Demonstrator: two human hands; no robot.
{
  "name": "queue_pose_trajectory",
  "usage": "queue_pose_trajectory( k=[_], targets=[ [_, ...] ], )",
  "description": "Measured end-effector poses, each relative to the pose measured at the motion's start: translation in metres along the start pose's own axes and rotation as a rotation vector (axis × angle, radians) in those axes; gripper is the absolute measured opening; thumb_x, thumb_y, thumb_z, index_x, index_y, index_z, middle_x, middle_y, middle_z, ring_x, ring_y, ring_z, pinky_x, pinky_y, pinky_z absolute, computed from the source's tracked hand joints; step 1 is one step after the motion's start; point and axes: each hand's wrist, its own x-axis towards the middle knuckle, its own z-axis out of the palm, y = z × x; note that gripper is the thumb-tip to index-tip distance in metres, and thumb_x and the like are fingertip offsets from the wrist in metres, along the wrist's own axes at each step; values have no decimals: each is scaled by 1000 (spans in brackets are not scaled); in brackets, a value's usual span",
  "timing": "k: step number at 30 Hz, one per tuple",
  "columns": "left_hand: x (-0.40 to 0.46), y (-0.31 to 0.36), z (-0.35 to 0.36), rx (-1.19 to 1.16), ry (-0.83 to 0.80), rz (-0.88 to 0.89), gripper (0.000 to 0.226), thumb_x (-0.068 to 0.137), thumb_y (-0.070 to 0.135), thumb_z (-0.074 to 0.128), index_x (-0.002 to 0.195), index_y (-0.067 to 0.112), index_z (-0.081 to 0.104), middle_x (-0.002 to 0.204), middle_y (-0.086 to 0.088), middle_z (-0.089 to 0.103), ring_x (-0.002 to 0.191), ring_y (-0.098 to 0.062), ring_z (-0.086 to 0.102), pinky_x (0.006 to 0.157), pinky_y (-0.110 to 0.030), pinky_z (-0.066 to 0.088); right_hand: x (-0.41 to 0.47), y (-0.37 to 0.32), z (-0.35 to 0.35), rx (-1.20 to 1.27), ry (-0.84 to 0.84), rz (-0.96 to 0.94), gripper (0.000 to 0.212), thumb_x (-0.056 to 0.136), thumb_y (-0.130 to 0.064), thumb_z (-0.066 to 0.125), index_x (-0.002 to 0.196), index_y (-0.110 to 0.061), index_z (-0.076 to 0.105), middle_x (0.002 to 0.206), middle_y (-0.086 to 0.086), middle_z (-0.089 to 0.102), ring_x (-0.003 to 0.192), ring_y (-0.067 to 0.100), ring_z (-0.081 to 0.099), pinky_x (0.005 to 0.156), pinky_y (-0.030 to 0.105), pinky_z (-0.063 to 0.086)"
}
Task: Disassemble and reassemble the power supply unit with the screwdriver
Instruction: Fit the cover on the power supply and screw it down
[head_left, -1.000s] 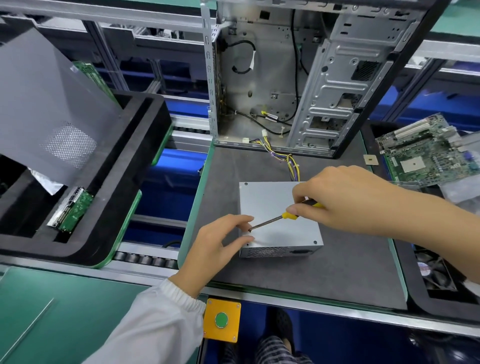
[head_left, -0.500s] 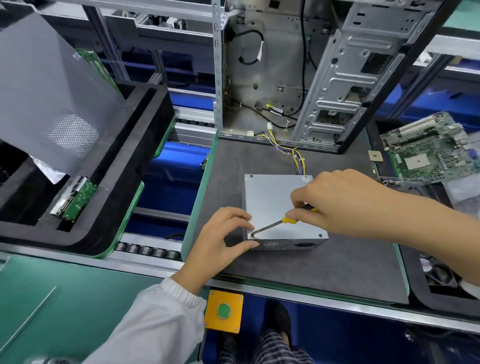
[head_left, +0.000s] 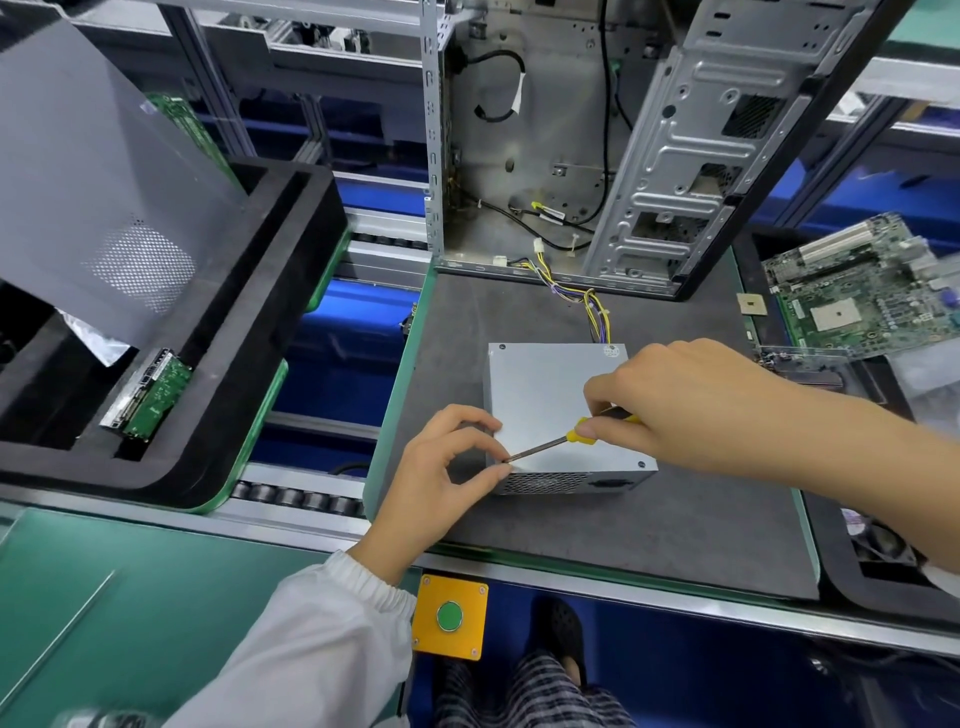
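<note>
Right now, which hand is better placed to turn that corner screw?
Right hand: it grips the screwdriver, tip at the power supply unit's near-left corner. Left hand just steadies that corner.

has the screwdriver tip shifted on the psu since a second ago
No. The screwdriver tip stays at the power supply unit's near-left top corner; only the camera moved.

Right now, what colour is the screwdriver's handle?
Yellow with a black end, held in the right hand; the screwdriver shows best in the head view.

A dark grey felt work mat (head_left: 649, 519) edged in green fills the middle; a black foam tray (head_left: 270, 332) sits left, blue conveyor bed (head_left: 337, 364) between.
</note>
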Motion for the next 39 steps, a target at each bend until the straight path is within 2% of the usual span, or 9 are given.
queue_pose_trajectory(
  k=[5,12,15,19,26,30,34,37,39],
  targets=[
    [4,1,-4,-19,-60,-78,7,81,17,78,84,22,74,115,13,58,116,-3,51,96,-5,34,-1,0,3,-38,6,-2,32,94,-59,32,83,-32,44,70,-8,47,50,2,23,46,24,17],
    [10,2,-9,-6,-120,-112,9,79,21,80,80,28,74,116,17,55,118,-1,48,97,-11,34,-1,0,0,-28,31,-22,32,93,-59,32,83,-32,43,68,-8,45,52,13,33,45,25,18],
    [12,2,-9,24,-129,-114,9,79,22,80,79,27,73,116,20,53,117,4,46,95,-9,31,-1,-1,-1,-40,44,-26,31,93,-59,32,83,-32,44,62,-8,37,49,7,27,45,25,17],
    [13,2,-10,37,-145,-111,9,79,23,80,79,27,72,116,22,52,118,6,44,95,-8,31,-2,-2,0,-62,52,-40,35,94,-58,32,88,-30,51,65,-6,39,49,5,23,45,25,16],
    [12,7,-11,17,-142,-99,16,79,19,80,75,30,69,118,16,55,119,1,47,98,-11,33,-3,-9,-8,-109,3,-57,41,97,-52,29,92,-20,55,74,-4,46,60,22,37,46,28,17],
    [12,9,-11,-3,-141,-96,16,78,15,80,74,27,70,119,9,56,120,-7,49,100,-15,35,0,-25,-15,-169,6,-69,39,100,-46,28,75,-17,37,72,0,36,53,20,25,46,28,16],
    [11,8,-8,-7,-128,-61,17,78,13,81,76,26,69,118,9,56,120,-10,50,102,-23,38,10,-42,-21,-225,22,-54,47,102,-35,37,62,-18,18,61,-1,27,60,22,29,47,26,17],
    [10,5,-6,-37,-106,-53,20,78,14,80,76,29,68,117,14,55,118,-8,50,101,-22,37,16,-49,-27,-274,58,-73,43,99,-31,46,67,-15,24,59,1,29,52,20,25,44,25,15],
    [9,3,-5,-68,-106,-51,21,79,14,80,76,30,68,117,14,56,119,-9,50,101,-22,38,15,-47,-32,-228,40,-114,37,93,-32,56,82,-13,25,62,-1,25,47,16,23,43,27,13]
  ],
)
